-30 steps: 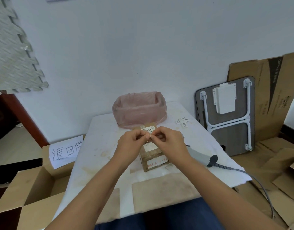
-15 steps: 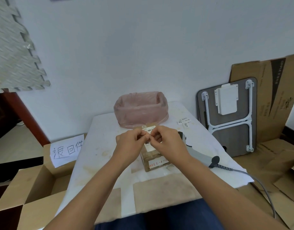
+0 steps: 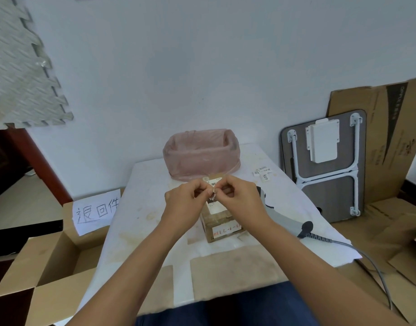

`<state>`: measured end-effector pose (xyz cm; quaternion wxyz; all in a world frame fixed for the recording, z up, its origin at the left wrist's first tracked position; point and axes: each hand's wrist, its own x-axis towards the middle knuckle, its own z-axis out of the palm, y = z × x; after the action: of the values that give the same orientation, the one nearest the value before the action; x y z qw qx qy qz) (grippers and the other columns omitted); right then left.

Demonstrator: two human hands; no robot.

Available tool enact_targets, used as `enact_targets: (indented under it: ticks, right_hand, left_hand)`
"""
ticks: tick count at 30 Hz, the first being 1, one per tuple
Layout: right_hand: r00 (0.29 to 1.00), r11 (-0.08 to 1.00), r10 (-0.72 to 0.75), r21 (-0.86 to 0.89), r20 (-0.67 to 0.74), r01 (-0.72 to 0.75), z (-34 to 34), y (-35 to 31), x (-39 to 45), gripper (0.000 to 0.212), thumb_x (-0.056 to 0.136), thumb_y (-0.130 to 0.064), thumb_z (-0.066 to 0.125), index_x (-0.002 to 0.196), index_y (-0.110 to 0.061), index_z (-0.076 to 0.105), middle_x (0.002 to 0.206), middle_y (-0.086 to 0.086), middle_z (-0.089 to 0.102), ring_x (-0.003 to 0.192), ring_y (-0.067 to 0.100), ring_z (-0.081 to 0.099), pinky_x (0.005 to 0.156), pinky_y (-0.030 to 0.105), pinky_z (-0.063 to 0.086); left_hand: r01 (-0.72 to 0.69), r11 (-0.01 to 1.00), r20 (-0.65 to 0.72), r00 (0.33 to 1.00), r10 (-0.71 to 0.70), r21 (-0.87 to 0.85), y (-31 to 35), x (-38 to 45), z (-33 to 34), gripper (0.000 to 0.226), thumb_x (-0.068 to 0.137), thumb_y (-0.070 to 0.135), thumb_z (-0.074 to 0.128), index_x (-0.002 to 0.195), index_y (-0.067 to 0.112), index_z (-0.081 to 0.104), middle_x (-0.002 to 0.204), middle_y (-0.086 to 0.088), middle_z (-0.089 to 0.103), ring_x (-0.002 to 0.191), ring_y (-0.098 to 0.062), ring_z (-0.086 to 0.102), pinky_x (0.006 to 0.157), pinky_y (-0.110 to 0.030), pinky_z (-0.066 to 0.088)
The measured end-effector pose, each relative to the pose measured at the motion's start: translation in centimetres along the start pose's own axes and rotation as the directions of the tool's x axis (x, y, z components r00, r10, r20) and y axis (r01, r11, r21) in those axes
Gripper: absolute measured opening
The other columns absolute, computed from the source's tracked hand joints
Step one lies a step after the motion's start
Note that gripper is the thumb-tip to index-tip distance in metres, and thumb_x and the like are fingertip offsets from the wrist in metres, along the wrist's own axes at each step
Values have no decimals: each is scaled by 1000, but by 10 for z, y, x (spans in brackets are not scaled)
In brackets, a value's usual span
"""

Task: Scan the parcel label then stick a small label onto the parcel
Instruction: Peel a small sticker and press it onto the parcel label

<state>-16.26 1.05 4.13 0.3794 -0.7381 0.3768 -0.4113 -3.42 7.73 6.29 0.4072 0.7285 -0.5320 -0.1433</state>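
Observation:
A small brown cardboard parcel (image 3: 222,228) lies in the middle of the white table (image 3: 141,208), with a white printed label on its top and red writing on its near side. Just above it my left hand (image 3: 185,203) and my right hand (image 3: 239,201) meet fingertip to fingertip, both pinching a small white label (image 3: 213,189) with a barcode. The hands hide much of the parcel's top. A grey barcode scanner (image 3: 286,220) lies on the table right of the parcel, behind my right wrist, its cable running off the right edge.
A pink-bagged bin (image 3: 201,156) stands at the table's back. Spare small labels (image 3: 263,172) lie at the back right. An open carton with a handwritten sign (image 3: 96,210) sits left of the table. A folded table (image 3: 324,170) and flat cardboard lean at the right.
Both hands stay together over the parcel, working the small label between the fingertips; it now shows more plainly. The view has shifted slightly.

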Motion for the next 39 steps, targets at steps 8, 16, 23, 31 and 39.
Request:
enact_targets:
  ticks: [8, 16, 23, 31, 39]
  right_hand:
    - [994, 961, 105, 257, 21, -107, -2, 1, 0, 10, 87, -14, 65, 89, -6, 71, 75, 4, 74, 70, 7, 70, 64, 15, 53]
    - [1000, 993, -17, 114, 16, 15, -3, -3, -2, 12, 84, -19, 71, 90, -8, 70, 82, 2, 74, 75, 4, 69, 67, 9, 52]
    - [991, 987, -126, -91, 43, 130, -4, -2, 0, 8, 88, -21, 67, 91, -13, 67, 80, -8, 69, 80, 2, 64, 70, 12, 51]
    - [995, 976, 94, 200, -43, -84, -5, 6, -5, 3, 86, -14, 67, 85, -14, 69, 74, -1, 73, 69, 3, 68, 69, 14, 53]
    - [989, 953, 145, 271, -13, -136, -5, 7, -6, 2, 86, -11, 67, 85, -12, 69, 75, 2, 74, 70, 6, 69, 67, 16, 55]
  left_hand:
    - [7, 999, 19, 1000, -6, -45, 0, 2, -1, 15, 93, 34, 59, 85, 30, 71, 85, 14, 74, 90, -5, 64, 103, -51, 42]
    - [15, 999, 32, 999, -14, -45, -1, 5, -3, 19, 95, 36, 57, 82, 33, 70, 86, 16, 74, 94, -4, 64, 104, -51, 40]
    - [5, 1000, 35, 999, -4, -24, 0, 4, -3, 17, 95, 35, 57, 84, 33, 70, 85, 17, 73, 92, -2, 63, 104, -51, 40]
    - [-47, 997, -64, 997, 43, -66, -2, 4, -11, 6, 89, 35, 66, 89, 41, 68, 88, 31, 68, 83, 10, 59, 100, -52, 44]
    - [-42, 996, -71, 997, 36, -82, -6, 5, -10, 9, 87, 38, 69, 93, 39, 74, 84, 30, 71, 85, 16, 59, 101, -49, 44]
